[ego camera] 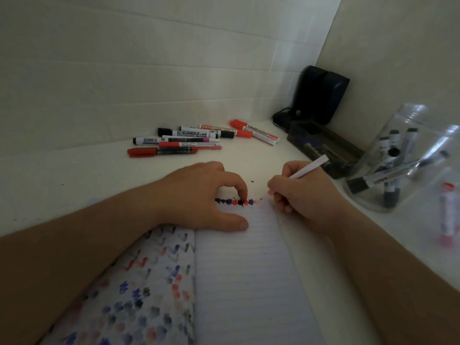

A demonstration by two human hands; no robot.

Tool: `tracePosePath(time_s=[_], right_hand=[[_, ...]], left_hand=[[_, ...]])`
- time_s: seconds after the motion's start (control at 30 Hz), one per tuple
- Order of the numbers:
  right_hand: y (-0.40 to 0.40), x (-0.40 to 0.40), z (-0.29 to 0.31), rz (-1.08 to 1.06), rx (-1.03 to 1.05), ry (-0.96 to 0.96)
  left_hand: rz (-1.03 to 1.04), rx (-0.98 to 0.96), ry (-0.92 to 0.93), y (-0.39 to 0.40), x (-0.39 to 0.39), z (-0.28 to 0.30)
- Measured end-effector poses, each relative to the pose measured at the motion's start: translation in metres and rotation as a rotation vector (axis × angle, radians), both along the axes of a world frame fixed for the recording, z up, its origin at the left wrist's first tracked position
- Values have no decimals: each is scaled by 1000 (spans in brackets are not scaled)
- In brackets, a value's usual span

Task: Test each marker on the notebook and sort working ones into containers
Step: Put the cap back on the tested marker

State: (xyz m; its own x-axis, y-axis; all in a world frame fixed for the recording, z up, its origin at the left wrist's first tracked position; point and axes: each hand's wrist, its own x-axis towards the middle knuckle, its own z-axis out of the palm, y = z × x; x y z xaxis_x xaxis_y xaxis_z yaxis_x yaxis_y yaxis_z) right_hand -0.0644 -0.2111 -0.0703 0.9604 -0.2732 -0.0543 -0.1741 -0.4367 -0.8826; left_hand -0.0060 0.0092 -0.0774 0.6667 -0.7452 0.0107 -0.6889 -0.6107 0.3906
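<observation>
Two hands: right hand point(302, 195) grips marker point(308, 168) at notebook point(249, 270) top edge; left hand point(201, 195) curls empty; pile point(196, 139) reads "WHITEBOARD MARKER".

The scene is dim and evenly lit, with a greyish cast and no hard glare. Soft shadows gather under the hands point(206, 195) on the notebook point(244, 270) and in the counter's point(74, 170) far right corner. Wide-angle distortion bends the wall lines and stretches the forearms toward the lower corners. The clear jar point(403, 158) at the right edge and the scribbled page at the bottom look blurred; the middle is sharper.
</observation>
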Motion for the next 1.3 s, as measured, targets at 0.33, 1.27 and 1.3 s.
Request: tracePosePath(time_s=[0.33,1.27,1.3], right_hand=[[3,-3,0,2,-117,-34],[3,-4,-4,4,-69,-65],[3,-4,-3,13,-68,-53]], left_hand=[[-2,0,11,0,-1,2],[-13,16,-11,-1,-2,2],[-15,12,-11,-1,-2,2]])
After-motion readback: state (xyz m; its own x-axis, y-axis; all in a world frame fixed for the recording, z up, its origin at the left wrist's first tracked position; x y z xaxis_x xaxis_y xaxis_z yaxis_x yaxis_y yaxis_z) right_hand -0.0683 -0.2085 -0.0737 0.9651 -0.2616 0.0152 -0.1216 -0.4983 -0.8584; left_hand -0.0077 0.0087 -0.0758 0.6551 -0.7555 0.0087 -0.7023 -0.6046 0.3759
